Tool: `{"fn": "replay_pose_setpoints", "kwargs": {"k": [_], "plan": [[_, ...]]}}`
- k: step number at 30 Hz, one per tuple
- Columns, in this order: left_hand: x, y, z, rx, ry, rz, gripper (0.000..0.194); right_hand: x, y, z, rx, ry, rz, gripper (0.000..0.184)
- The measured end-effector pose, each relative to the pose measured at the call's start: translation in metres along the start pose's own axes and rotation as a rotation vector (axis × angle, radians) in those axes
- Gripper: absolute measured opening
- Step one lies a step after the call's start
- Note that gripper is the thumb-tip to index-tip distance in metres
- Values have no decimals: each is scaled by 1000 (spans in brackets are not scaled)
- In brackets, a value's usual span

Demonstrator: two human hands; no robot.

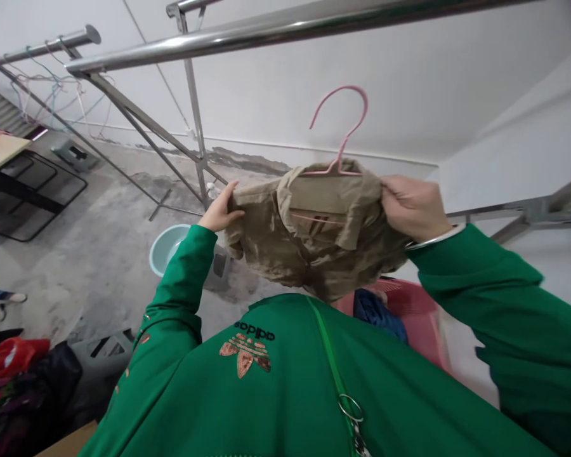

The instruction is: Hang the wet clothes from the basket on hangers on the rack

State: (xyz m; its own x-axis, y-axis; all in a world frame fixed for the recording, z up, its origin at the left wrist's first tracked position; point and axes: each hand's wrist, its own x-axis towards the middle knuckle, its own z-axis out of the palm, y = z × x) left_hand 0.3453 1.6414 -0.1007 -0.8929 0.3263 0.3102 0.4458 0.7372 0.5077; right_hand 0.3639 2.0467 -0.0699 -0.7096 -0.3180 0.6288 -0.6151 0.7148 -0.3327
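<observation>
Pinches the khaki shirt (pixel 261 228) at one shoulder with loosely curled left fingers (pixel 225 194); clasps it beside the collar with tightly closed right fingers (pixel 394 190). Spreads it between both on a pink hanger (pixel 365 103), seemingly mid-adjustment, calling for even tension.

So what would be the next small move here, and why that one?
I'd probably move the right hand from the khaki shirt to the pink hanger, to guide its hook up toward the metal bar. The hanger is in the collar, its hook free below the bar, and both hands are at the shirt's shoulders.
</observation>
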Motion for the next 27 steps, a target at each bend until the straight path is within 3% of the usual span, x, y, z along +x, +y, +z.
{"fn": "replay_pose_setpoints", "kwargs": {"k": [4, 7, 10, 12, 15, 18, 20, 23, 27], "plan": [[-21, -31, -11, 4, 77, -172, 35, 3, 1, -14, 15, -28, 9, 27], [-21, -42, -26, 29, 109, -186, 30, 3, 1, -13, 42, -85, 13, 26], [-15, -46, -38, 110, 69, -250, 32, 3, -4, -3, 124, -98, 42, 25], [-12, -40, -41, 163, 85, -250, 36, 4, -10, 5, 181, -87, 63, 25], [-11, -17, -41, 136, 144, -57, 42, 7, -18, 14, 217, -99, 91, 25], [-9, 6, -38, 100, 17, 119, 42, 12, -23, 17, 219, -88, 107, 25], [-7, 14, -37, 112, -37, 132, 35, 14, -24, 17, 219, -71, 96, 26], [-1, 18, -35, 129, 22, 125, 25, 16, -24, 15, 205, -57, 85, 26], [6, 28, -28, 177, 34, 212, 22, 16, -22, 15, 187, -67, 59, 28]]}}
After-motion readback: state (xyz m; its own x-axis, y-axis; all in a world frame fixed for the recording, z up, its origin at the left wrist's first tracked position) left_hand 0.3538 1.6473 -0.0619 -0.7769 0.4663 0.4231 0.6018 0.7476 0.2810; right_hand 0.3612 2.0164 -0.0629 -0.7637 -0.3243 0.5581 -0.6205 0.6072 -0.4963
